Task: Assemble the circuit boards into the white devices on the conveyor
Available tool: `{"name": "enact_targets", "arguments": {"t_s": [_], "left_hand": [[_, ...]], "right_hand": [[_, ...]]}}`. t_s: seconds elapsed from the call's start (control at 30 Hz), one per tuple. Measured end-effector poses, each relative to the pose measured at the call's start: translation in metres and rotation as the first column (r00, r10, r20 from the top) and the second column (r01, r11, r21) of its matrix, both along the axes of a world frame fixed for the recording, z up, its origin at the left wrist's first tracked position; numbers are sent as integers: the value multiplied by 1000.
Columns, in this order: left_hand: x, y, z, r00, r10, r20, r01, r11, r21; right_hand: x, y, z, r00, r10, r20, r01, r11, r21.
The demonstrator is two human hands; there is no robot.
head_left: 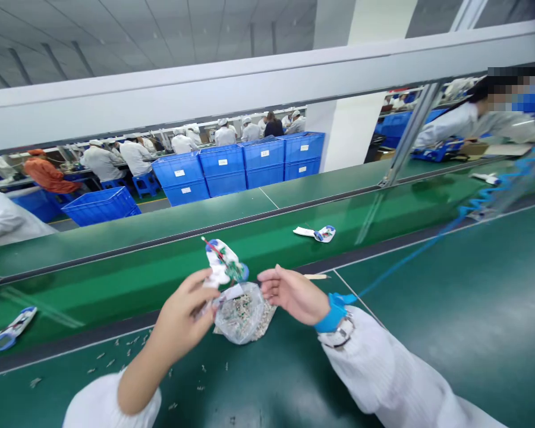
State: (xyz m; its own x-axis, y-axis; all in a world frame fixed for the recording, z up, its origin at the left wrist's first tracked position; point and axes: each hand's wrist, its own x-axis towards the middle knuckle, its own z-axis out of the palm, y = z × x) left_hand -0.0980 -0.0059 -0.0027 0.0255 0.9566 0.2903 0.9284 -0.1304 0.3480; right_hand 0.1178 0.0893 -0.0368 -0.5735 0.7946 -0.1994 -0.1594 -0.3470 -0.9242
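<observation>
My left hand is closed on the white end of a white-and-blue plastic housing. A green circuit board and a red wire show in its far part, and my fingers hide the near part. Just below it, a clear plastic bag of small pale parts lies on the bench, its rim close to my left fingertips. My right hand is held to the right of the bag, fingers apart and nothing in them. Around that wrist are a blue strap and a watch.
Similar housings lie on the green belt, one beyond my right hand, another at far left. Small loose parts dot the bench. A blue coiled cord runs from my wrist strap rightward. A person leans in at right.
</observation>
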Motion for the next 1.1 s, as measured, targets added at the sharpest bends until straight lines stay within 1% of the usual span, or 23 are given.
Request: {"name": "enact_targets", "arguments": {"t_s": [0.07,0.1,0.17,0.2,0.27,0.3,0.33,0.37,0.4,0.43,0.47,0.5,0.53,0.57,0.63,0.7,0.8,0.9,0.97,1.0,1.07,1.1], "left_hand": [[18,-26,12,986,-167,-5,167,986,10],[25,-36,16,963,-266,-37,267,963,29],[34,-48,20,925,-369,-97,376,924,68],[36,-51,20,910,-397,-122,409,907,96],[37,-53,17,903,-403,-147,425,887,181],[38,-53,13,920,-363,-151,390,888,244],[39,-54,8,950,-279,-144,311,895,320],[42,-55,2,982,-157,-109,188,898,398],[45,-56,-4,1000,-5,-28,17,890,457],[51,-58,-10,986,137,91,-164,867,471],[58,-60,-17,945,239,223,-316,842,438],[66,-63,-22,890,292,350,-418,830,370],[76,-65,-27,851,306,428,-453,839,302],[85,-67,-31,828,289,480,-446,859,252],[104,-70,-34,795,220,565,-385,903,190],[118,-72,-32,735,170,657,-350,924,153],[125,-75,-27,617,142,774,-385,912,141],[120,-80,-23,513,88,854,-427,889,165],[114,-83,-21,462,32,886,-424,885,189],[111,-84,-20,435,0,901,-414,888,200],[106,-86,-19,370,-63,927,-377,901,212],[103,-86,-18,336,-87,938,-357,910,212]], "right_hand": [[-12,-13,12,980,125,-155,-136,989,-62],[-16,-20,18,949,194,-250,-222,971,-88],[-19,-33,26,872,266,-411,-337,935,-111],[-19,-39,29,849,266,-457,-353,928,-116],[-16,-48,32,845,224,-485,-318,940,-121],[-14,-51,34,849,189,-493,-285,950,-126],[-11,-54,36,854,148,-499,-242,962,-128],[-9,-57,38,858,95,-505,-185,974,-130],[-6,-60,40,856,29,-515,-112,985,-132],[-4,-63,42,849,-42,-527,-33,991,-132],[-2,-65,45,837,-103,-538,40,991,-127],[0,-68,47,824,-150,-547,102,988,-117],[1,-72,48,813,-183,-552,153,983,-100],[2,-75,48,809,-206,-551,198,977,-75],[2,-81,46,820,-232,-523,274,962,2],[2,-86,41,852,-234,-469,315,944,102],[3,-92,31,897,-210,-389,307,929,208],[5,-97,23,914,-199,-353,288,932,221],[6,-100,21,927,-170,-333,243,951,192],[6,-101,20,937,-138,-321,200,965,167],[6,-101,18,960,-30,-280,67,990,123],[6,-100,17,969,30,-247,-1,993,116]]}}
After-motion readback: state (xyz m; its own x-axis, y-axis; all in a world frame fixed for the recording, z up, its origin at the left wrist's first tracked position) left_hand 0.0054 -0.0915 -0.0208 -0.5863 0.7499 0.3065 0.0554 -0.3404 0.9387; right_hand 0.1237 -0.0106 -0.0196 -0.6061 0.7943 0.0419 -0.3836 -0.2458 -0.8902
